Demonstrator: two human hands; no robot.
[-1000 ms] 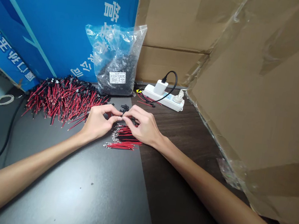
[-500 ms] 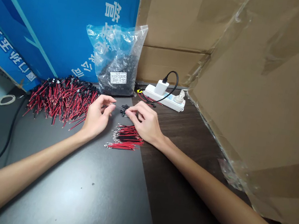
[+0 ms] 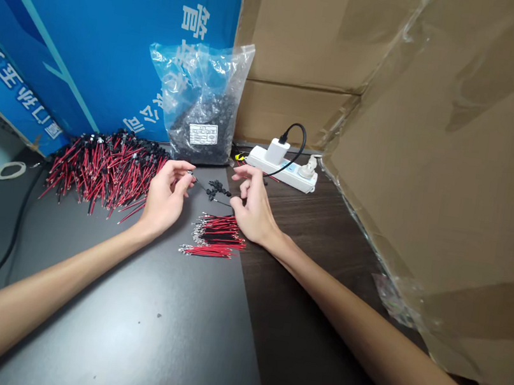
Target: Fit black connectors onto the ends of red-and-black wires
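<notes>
My left hand (image 3: 166, 195) pinches one end of a thin black wire (image 3: 212, 195) between thumb and forefinger. My right hand (image 3: 250, 205) pinches the other end with thumb and forefinger, its other fingers spread upward. The wire stretches between the two hands above a few small black connectors (image 3: 216, 187) on the table. Just below my right hand lies a small bundle of short red wires (image 3: 215, 238). A big heap of red and black wires (image 3: 101, 169) with connectors lies left of my left hand.
A clear plastic bag of black parts (image 3: 200, 110) leans on a blue box (image 3: 83, 31) at the back. A white power strip (image 3: 284, 168) with a charger sits behind my right hand. Cardboard sheets (image 3: 460, 158) wall the right side. A black cable (image 3: 7, 245) runs at the left.
My hands have drawn apart from a joined pinch over the red bundle, and a thin black wire now spans between them. The right hand's free fingers have lifted and spread.
</notes>
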